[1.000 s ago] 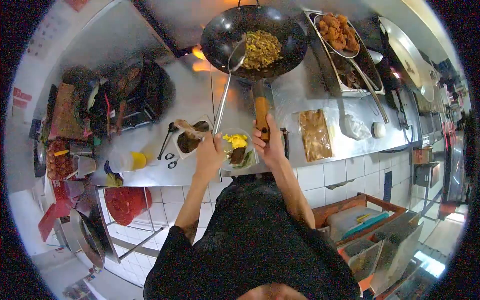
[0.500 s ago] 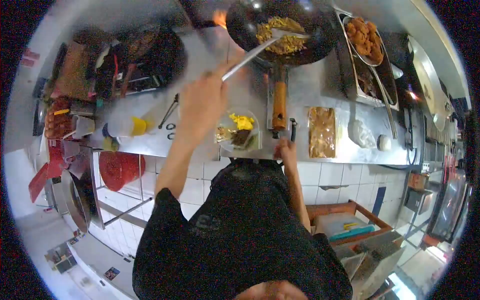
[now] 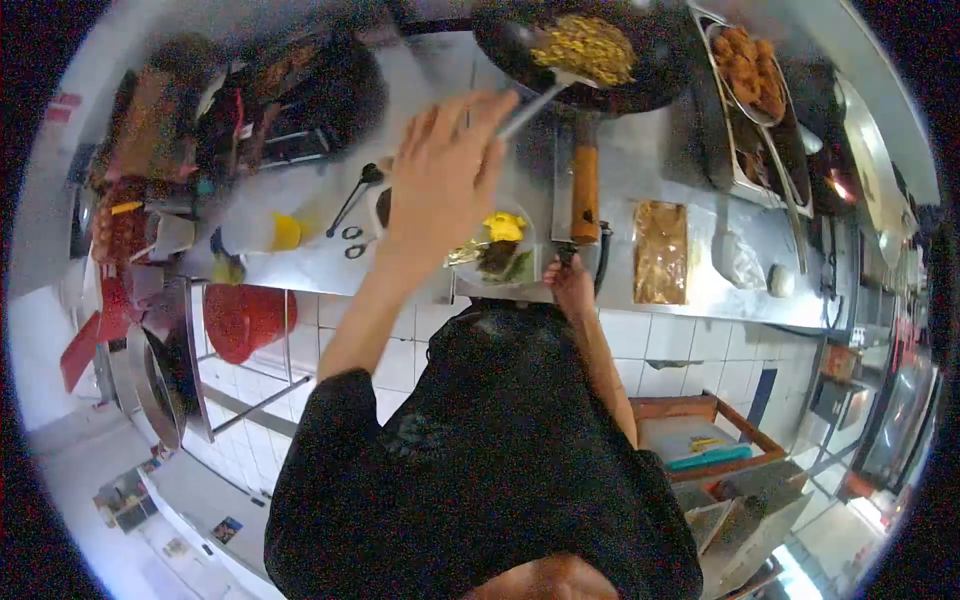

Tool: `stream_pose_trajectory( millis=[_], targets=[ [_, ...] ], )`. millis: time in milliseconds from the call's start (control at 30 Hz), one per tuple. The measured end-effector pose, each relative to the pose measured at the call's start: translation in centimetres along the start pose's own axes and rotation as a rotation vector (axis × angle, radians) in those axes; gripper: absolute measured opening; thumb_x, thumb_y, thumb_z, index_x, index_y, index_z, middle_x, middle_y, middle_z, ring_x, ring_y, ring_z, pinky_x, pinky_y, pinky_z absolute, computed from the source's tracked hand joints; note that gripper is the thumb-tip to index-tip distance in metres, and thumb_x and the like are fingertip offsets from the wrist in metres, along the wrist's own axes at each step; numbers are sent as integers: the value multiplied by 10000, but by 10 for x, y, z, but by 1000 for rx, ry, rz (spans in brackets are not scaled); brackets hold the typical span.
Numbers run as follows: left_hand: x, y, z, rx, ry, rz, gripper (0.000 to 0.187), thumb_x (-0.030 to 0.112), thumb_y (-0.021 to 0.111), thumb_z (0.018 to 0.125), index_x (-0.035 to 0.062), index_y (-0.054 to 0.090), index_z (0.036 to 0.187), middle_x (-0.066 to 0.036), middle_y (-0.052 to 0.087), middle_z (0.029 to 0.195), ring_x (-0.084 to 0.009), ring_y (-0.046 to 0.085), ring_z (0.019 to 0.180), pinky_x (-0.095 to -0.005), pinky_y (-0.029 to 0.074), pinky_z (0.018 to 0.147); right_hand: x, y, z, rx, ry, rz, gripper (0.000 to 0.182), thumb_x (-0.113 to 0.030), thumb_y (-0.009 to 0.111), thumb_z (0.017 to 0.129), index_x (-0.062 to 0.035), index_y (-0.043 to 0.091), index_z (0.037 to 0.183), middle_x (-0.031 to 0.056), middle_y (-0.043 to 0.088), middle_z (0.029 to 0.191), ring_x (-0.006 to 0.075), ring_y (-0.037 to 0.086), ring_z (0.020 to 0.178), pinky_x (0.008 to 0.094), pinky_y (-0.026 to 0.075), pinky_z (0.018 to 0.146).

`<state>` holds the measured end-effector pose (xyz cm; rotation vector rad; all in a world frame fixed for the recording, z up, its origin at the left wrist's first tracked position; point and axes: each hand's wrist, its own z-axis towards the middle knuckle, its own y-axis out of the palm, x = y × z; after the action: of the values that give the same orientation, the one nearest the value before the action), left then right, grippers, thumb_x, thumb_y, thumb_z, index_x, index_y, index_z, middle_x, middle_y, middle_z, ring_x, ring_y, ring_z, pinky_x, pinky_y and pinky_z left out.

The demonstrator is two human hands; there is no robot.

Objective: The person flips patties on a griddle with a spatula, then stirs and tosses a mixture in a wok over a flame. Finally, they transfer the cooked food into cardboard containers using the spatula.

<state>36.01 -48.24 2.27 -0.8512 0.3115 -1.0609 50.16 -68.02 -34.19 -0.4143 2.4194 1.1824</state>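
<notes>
My left hand (image 3: pixel 440 180) is over the counter, fingers stretched around the metal handle of a spatula (image 3: pixel 545 97), partly hidden behind the hand. The spatula's blade meets chopped yellow-brown food (image 3: pixel 590 50) in a dark wok (image 3: pixel 655 90). Toward me points the wok's wooden handle (image 3: pixel 586 185). Below its end, my right hand (image 3: pixel 572 285) closes on a small dark knob (image 3: pixel 566 257) at the counter's front edge. Between the hands lies a clear wrapper or plate with yellow food (image 3: pixel 503 227) and dark greens (image 3: pixel 500 259).
Right of the wok handle lies a flat brown packet (image 3: pixel 661 250), then a clear plastic bag (image 3: pixel 738 262). Fried pieces (image 3: pixel 748 72) fill a strainer over a metal tray (image 3: pixel 745 185). Leftward are a black ladle (image 3: pixel 352 195), a yellow-capped bottle (image 3: pixel 285 232) and a red bucket (image 3: pixel 250 322).
The food has shifted and spread in the wok, with the spatula now at its near edge. My left hand's fingers have straightened. The flame left of the wok no longer shows.
</notes>
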Motion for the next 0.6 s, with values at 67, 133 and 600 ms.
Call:
stream_pose_trajectory(
  millis=[67, 133, 600],
  targets=[
    [15, -21, -32, 71, -153, -263, 288, 72, 594, 781, 106, 632, 1065, -109, 618, 911, -300, 571, 836, -412, 459, 762, -3, 14, -10, 36, 31, -6, 527, -507, 390, 944, -15, 518, 1086, 103, 594, 841, 252, 582, 786, 412, 489, 741],
    [23, -30, -80, 130, -270, -473, 234, 21, 600, 763, 74, 649, 985, -91, 622, 899, -278, 575, 762, -377, 467, 700, -2, 21, -15, 173, 16, -15, 515, -497, 395, 947, -24, 519, 1109, 104, 591, 875, 251, 580, 804, 413, 495, 752],
    [-2, 77, -247, -450, -536, -352, 201, 170, 613, 793, 111, 605, 985, -132, 596, 935, -328, 604, 876, -450, 499, 743, -13, 37, -22, 41, -13, 91, 332, -394, 441, 954, -78, 537, 991, 79, 583, 996, 205, 543, 950, 333, 432, 826]
  ],
)
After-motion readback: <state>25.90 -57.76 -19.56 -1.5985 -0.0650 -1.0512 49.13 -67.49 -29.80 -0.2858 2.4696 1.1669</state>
